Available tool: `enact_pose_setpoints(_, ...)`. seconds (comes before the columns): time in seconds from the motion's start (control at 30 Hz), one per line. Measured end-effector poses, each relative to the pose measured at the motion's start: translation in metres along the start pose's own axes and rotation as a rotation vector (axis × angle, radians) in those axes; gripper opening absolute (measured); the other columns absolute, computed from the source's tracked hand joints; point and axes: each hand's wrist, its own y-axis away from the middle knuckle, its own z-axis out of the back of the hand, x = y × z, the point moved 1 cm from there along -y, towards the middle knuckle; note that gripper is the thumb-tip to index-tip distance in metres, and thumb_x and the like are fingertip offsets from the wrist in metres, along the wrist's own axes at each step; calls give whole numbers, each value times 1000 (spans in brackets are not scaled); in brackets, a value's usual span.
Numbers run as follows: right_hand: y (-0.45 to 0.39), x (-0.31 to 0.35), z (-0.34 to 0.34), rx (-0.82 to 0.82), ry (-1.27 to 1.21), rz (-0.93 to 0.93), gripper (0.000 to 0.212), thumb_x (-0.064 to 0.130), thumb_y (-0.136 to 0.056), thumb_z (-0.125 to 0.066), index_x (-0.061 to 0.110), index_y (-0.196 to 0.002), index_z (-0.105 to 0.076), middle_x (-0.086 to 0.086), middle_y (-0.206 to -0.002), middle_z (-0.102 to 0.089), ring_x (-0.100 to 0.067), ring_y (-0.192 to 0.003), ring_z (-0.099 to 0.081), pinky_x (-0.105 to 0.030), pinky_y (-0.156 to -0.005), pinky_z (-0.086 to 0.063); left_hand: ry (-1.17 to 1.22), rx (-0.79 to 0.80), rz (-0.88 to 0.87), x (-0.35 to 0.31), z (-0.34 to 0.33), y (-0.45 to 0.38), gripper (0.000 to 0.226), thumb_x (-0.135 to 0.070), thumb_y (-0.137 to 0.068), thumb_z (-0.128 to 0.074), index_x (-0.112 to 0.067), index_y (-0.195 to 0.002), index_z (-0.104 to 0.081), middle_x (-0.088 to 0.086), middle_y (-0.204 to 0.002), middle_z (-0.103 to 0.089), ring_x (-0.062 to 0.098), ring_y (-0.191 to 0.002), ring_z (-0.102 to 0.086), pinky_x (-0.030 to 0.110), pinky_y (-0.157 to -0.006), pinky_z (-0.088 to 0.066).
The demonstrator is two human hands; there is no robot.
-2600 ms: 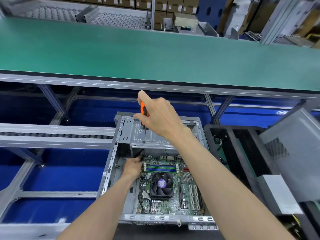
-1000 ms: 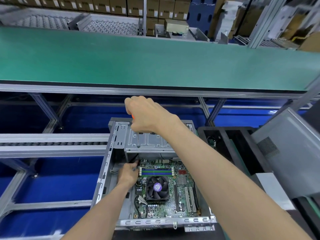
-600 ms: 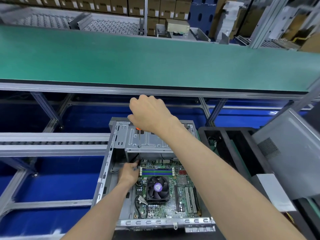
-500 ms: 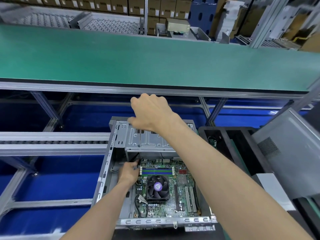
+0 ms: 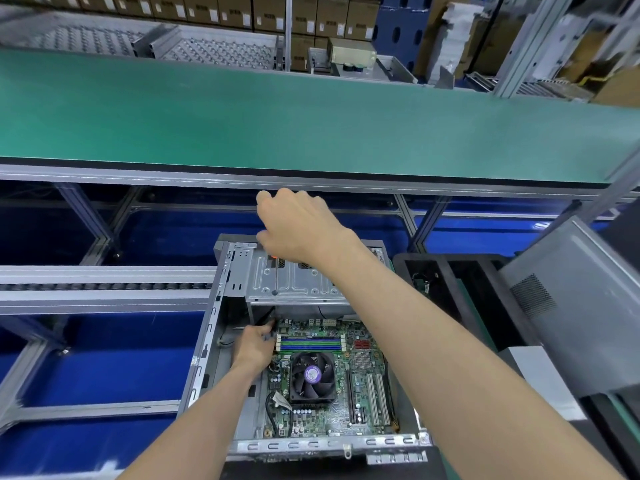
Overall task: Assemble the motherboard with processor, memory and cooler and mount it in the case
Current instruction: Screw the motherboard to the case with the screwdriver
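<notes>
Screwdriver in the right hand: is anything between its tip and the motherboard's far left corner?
Yes. The screwdriver runs down from the right hand over the drive cage, which overhangs the motherboard far edge. The left hand rests at that corner. The tip itself is hidden.

Factory assembly line: conveyor belt [image 5: 311, 116], stacked cartons [image 5: 242, 12]

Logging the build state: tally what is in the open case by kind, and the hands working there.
Circuit board: 1
Cooler fan: 1
Screwdriver: 1
Hands: 2, left hand and right hand
Total: 5
</notes>
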Motion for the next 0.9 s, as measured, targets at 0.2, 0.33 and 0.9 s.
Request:
enact_pose_setpoints(0.2, 0, 0, 2, 54, -110, 47, 27, 19, -79, -60, 14, -102, -46, -2, -93, -48, -28, -77, -49, -35, -62, -32, 42, 17, 19, 2, -3, -4, 42, -3, -98, -55, -13, -139, -56, 5, -124, -68, 1, -66, -54, 14, -57, -44)
enact_pose_setpoints(0.33, 0, 2, -1, -29, 53, -13, 21, 29, -92, -58, 14, -97, -43, 1, -79, -36, -30, -75, -45, -36, -63, -30, 55, 10, 15, 6, -4, -7, 42, -5, -97, -59, -12, -139, -56, 6, -126, -67, -3, -64, -50, 12, -57, -39)
enact_pose_setpoints(0.9, -4, 3, 4, 64, -24, 5, 15, 17, -87, -58, 11, -87, -44, 0, -74, -35, -25, -70, -44, -32, -56, -29, 8, -1, -11, 11, -5, -11, 41, -8, -97, -60, -17, -137, -59, -16, -76, -58, 10, -72, -54, 22, -67, -43)
